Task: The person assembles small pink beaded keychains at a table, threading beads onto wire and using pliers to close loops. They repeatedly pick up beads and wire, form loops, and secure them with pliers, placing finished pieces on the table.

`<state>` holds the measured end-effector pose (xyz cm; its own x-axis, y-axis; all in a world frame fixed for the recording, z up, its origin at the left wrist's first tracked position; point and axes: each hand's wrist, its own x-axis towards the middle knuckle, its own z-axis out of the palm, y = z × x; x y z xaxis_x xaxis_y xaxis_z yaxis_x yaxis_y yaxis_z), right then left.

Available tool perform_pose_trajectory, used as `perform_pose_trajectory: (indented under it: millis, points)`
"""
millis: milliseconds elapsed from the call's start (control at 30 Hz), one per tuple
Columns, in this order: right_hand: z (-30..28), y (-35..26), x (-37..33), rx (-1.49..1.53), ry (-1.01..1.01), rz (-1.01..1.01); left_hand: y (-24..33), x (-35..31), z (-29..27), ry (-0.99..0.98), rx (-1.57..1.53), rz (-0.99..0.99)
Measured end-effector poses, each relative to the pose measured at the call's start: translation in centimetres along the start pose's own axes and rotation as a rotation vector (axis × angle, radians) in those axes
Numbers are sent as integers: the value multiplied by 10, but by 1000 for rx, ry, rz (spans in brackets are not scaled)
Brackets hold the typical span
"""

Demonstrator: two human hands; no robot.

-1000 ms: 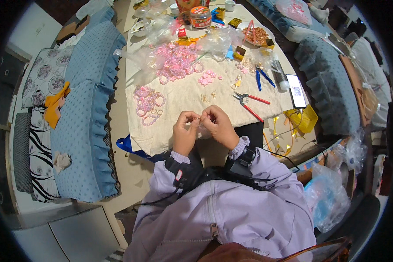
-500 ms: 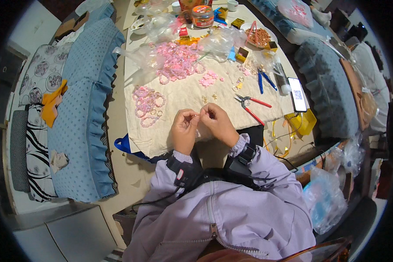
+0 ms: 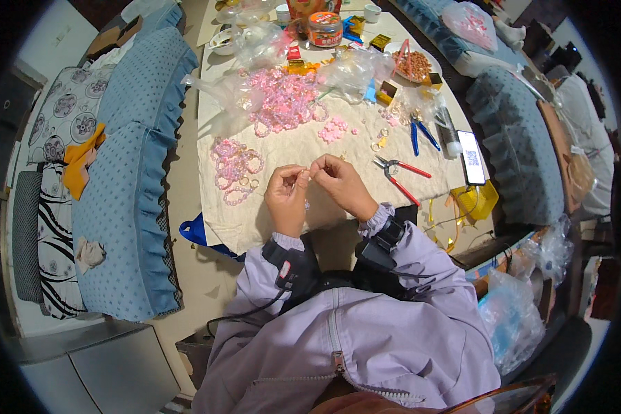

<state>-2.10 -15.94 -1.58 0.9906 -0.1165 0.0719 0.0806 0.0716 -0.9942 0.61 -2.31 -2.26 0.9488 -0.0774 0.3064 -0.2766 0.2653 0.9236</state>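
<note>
My left hand (image 3: 287,200) and my right hand (image 3: 343,185) meet fingertip to fingertip over the near part of the cloth (image 3: 276,155). Both are closed in a pinch; what lies between the fingertips is too small to name. To their left is a group of pink bead bracelets (image 3: 229,160) with gold rings. Beyond them sit a big heap of pink beaded strands (image 3: 283,96) and a small pile of loose pink beads (image 3: 332,129). Right of my right hand lie red-handled pliers (image 3: 406,168), jaws apart, and farther off blue-handled pliers (image 3: 421,132).
A phone (image 3: 471,157) lies at the table's right edge beside a dark tube (image 3: 446,127). At the back are clear plastic bags (image 3: 352,72), a lidded jar (image 3: 324,30) and a plate of nuts (image 3: 412,63). Blue-covered sofas (image 3: 127,172) flank the table. A yellow basket (image 3: 477,200) stands at right.
Both hands stay pinched together and have shifted slightly, the right one turning a little. The whole view has moved slightly. Nothing else has visibly been picked up or put down.
</note>
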Motion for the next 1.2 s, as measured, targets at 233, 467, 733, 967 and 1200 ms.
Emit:
perform_pose_trajectory:
  millis: [233,467,733,967,1200]
  points:
    - [-27,-5,29,-279,4,-126,-1,6,-3,104,-94,-194]
    - [-61,6,62,-1081,224,-305,4,9,-7,121,-127,-222]
    - [-69,16,61,-1226,146,-278,11,9,-7,131,-158,-254]
    - [-61,-10,43,-818,433,-214,21,6,-3,129,-213,-273]
    - [-11,-46,-10,402,5,188,32,1,11,153,-235,-158]
